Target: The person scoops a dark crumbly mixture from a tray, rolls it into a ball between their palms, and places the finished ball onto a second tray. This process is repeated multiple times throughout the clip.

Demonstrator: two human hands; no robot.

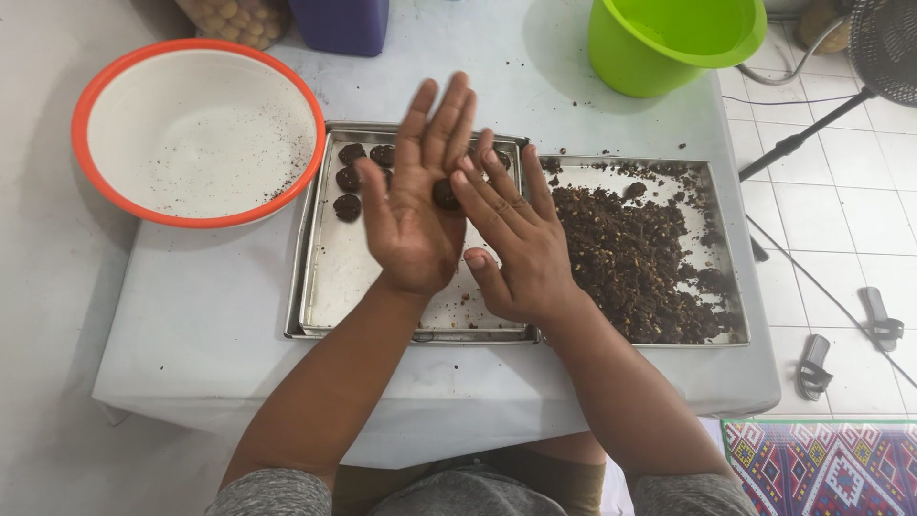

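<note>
A small dark ball (445, 195) is pressed between the two palms, above the left tray (382, 296). The left hand (413, 205) is held flat and open, palm turned inward, fingers straight and pointing away from the body. The right hand (516, 244) is laid against it, fingers extended and slightly spread, its fingertips over the ball. Neither hand is closed into a grip; the ball is held only by the pressure of palm against palm, and only a part of it is seen between them.

The ball is judged to be light, soft and crumbly, made of the same dark, moist-looking stuff as the loose mix (635, 258). It would probably be deformed or broken by a hard pinch, so it is best cradled from below in a cupped palm or taken lightly at its sides with several fingertips. Some sticking to the skin is likely.

Beyond the hands, finished balls (350, 179) are set in rows at the far left corner of the left tray, whose near part is bare metal. Just beside it, to the right and touching along one edge, the right tray (726, 191) is covered by the loose mix, which is heaped towards its near side.

Farther left, a white bowl (196, 134) with an orange rim is stood on the table (191, 325), dotted with dark crumbs. At the far edge a green tub (669, 43) and a purple box (341, 24) are seen.
</note>
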